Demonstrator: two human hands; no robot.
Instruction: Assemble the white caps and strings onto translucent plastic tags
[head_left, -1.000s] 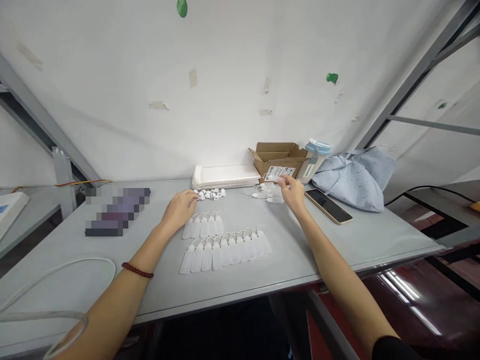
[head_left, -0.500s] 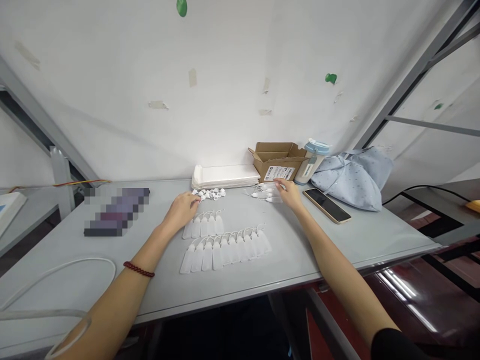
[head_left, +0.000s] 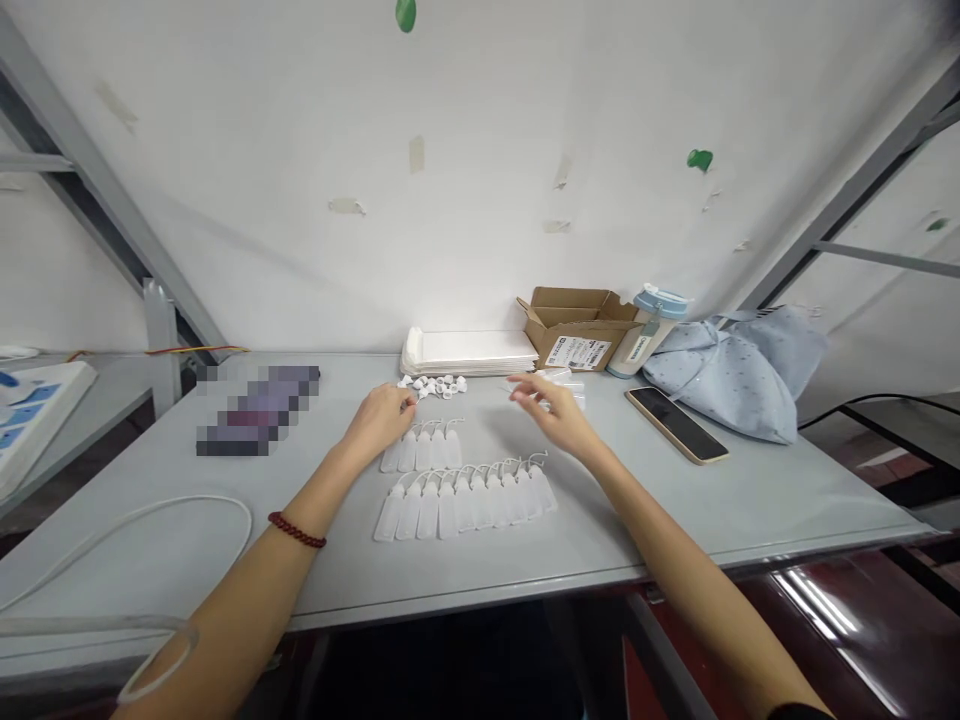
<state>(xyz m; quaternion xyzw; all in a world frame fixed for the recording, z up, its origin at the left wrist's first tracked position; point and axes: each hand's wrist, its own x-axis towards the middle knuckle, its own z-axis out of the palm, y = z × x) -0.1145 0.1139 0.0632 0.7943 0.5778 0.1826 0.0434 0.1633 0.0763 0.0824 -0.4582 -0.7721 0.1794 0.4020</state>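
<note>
Two rows of small white squeeze bottles lie flat on the grey table (head_left: 712,490), a short upper row (head_left: 424,447) and a longer lower row (head_left: 465,495). My left hand (head_left: 382,415) rests with curled fingers at the left end of the upper row, just short of a cluster of small white caps (head_left: 435,384); what it pinches, if anything, is hidden. My right hand (head_left: 555,412) hovers above the right end of the rows, fingers pinched on a small clear bottle (head_left: 523,385). A few loose bottles (head_left: 568,385) lie just behind it.
A stack of white trays (head_left: 465,352), an open cardboard box (head_left: 577,322) and a blue-lidded tumbler (head_left: 645,320) stand along the wall. A phone (head_left: 675,425) and a blue cloth bag (head_left: 727,365) lie at right. Clear tubing (head_left: 135,520) loops at left.
My right hand has come back from the loose bottles near the cardboard box toward the rows, now with a bottle in its fingers. The left hand has barely moved. The view shifted slightly.
</note>
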